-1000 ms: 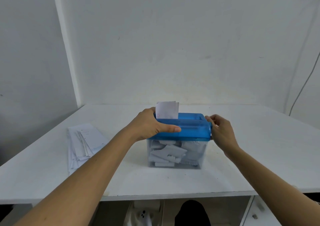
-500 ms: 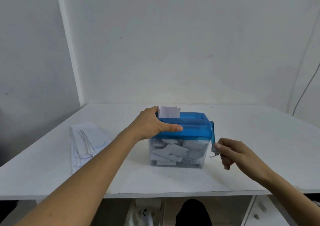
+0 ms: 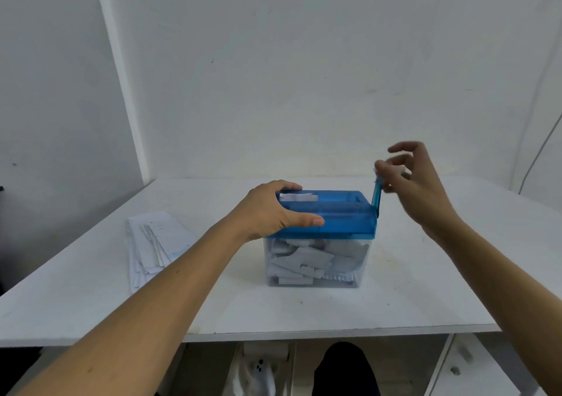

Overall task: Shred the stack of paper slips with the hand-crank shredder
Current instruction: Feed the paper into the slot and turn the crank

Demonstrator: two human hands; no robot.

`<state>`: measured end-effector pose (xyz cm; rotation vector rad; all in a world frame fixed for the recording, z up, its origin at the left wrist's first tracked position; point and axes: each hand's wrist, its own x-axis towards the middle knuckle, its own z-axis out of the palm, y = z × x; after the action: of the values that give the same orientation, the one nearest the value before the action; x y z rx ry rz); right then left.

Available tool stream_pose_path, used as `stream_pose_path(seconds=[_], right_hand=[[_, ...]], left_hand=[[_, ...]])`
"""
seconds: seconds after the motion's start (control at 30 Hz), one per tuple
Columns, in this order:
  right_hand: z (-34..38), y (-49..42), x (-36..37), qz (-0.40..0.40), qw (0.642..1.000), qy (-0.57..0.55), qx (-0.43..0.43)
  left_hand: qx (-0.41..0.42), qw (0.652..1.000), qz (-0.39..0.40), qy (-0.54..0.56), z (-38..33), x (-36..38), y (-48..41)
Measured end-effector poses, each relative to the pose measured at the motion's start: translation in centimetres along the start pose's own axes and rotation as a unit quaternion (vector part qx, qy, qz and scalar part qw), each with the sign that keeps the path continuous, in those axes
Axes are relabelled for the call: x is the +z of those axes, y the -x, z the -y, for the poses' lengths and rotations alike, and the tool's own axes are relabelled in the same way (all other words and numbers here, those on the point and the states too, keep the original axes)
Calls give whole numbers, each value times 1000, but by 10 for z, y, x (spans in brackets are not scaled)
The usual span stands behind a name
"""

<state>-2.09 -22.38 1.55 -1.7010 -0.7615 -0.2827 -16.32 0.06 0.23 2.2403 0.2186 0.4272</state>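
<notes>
White table [image 3: 425,289] across the lower half of the frame, against a bare wall [image 3: 304,76]. At the table's centre, the shredder [image 3: 319,237]: blue top [image 3: 340,222] on a clear bin [image 3: 362,274], upright. Inside the bin, a loose heap of cut paper [image 3: 304,262], reaching from the floor to near the blue top, which suggests many slips are already through. Left of centre on the table, well apart from the shredder, the stack [image 3: 158,240]: fanned, untidy, plenty of slips in it. Probably somewhere mid-task. No telling what share is done without knowing the size of the first pile.

Left hand [image 3: 267,210] at the left end of the top: grips it, thumb along the near face, fingers curled over the far edge, steadying the box. Right hand [image 3: 419,189] at upper right of the shredder, raised above the top: pinches the knob of the crank between thumb and fingers, other fingers loosely spread. Blurred, so exact contact unclear. Crank [image 3: 376,196] standing up from the right end of the top, tilted slightly right. Slip [image 3: 299,197] in the slot beside the left hand: only a low white edge above the blue, the rest sunk inside.

Left to do, as a judgement: crank this slip fully through, then feed the rest of the stack slip by slip. Maybe empty the bin first, given how full it looks.
</notes>
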Motion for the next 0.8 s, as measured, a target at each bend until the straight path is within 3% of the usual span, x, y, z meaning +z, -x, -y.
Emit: stream_pose_path(seconds=[0.1, 0.27, 0.43, 0.8], right_hand=[[-7, -12, 20, -36, 999, 27, -6], [-28, -16, 34, -38, 998, 18, 55], [-41, -6, 37, -38, 998, -2, 47], [-71, 36, 30, 81, 991, 36, 100]], left_hand=[[11, 1000, -13, 10, 1, 2, 4], [15, 1000, -25, 8, 1, 4, 5], [20, 999, -28, 8, 1, 4, 7], [23, 999, -33, 12, 0, 5, 8]])
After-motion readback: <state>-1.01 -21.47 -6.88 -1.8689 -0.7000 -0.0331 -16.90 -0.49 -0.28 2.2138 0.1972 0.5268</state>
